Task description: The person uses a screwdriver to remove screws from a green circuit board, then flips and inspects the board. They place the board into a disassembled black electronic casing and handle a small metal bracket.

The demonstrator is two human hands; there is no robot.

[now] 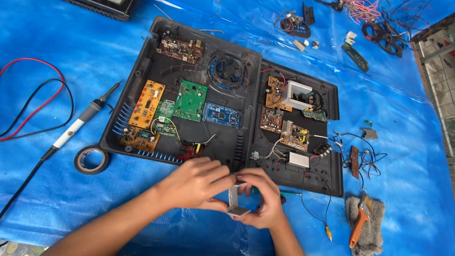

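Observation:
Both hands meet near the bottom centre of the head view, over the blue tarp. My left hand [196,182] and my right hand [263,199] together hold a small grey metal bracket-like part [236,203], fingers wrapped around its top and sides. Just beyond them lies a black plastic casing [142,80], opened flat, with several circuit boards inside: an orange board [146,103], a green board [190,100], a blue board [222,115] and a round fan grille [229,70]. A second black panel [332,95] on the right carries more small boards and a white component [297,95].
A soldering iron [78,124] with black cable and red and black leads [33,95] lie at left, next to a roll of black tape [91,160]. An orange-handled brush [360,220] rests on a grey cloth [374,227] at lower right. Loose wires and parts [379,28] lie at the top right.

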